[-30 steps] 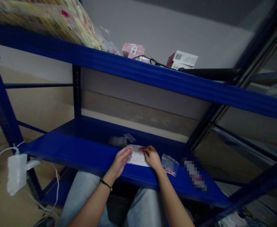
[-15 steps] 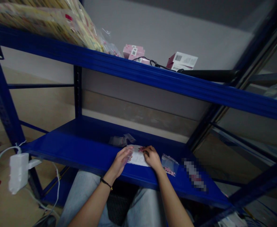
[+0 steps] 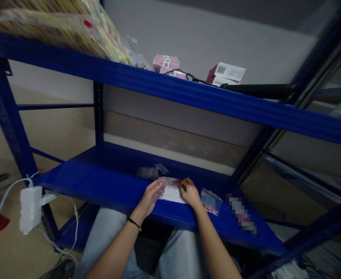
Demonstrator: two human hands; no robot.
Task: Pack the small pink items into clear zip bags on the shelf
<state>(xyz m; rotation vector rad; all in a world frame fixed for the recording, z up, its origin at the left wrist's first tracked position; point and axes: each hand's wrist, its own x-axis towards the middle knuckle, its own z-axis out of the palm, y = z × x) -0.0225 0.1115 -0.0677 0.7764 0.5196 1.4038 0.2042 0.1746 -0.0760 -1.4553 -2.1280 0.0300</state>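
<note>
A white sheet or pouch [image 3: 173, 195] lies between my hands on the blue shelf board [image 3: 100, 176]. Small dark pink pieces [image 3: 176, 182] are clustered at its upper right. My left hand [image 3: 152, 195] is curled at the sheet's left edge around what looks like a small clear plastic bag [image 3: 162, 186]. Bent over the cluster, my right hand [image 3: 190, 192] has its fingertips drawn together among the pieces; whatever is between them is hidden. Right of it lies a clear zip bag [image 3: 211, 199] with similar pink pieces in its bottom.
Thin clear bags [image 3: 147, 172] lie behind the sheet. A blurred-out item [image 3: 241, 214] rests on the right. The upper shelf beam [image 3: 159, 83] crosses in front, with pink boxes [image 3: 166, 63], a white-and-red box [image 3: 227, 71] and packed bags [image 3: 57, 31] above. A white power strip [image 3: 31, 209] hangs at left.
The whole view has shifted slightly as the head moved. Both hands keep nearly the same places on the sheet, with the right fingers still at the pink pieces.
</note>
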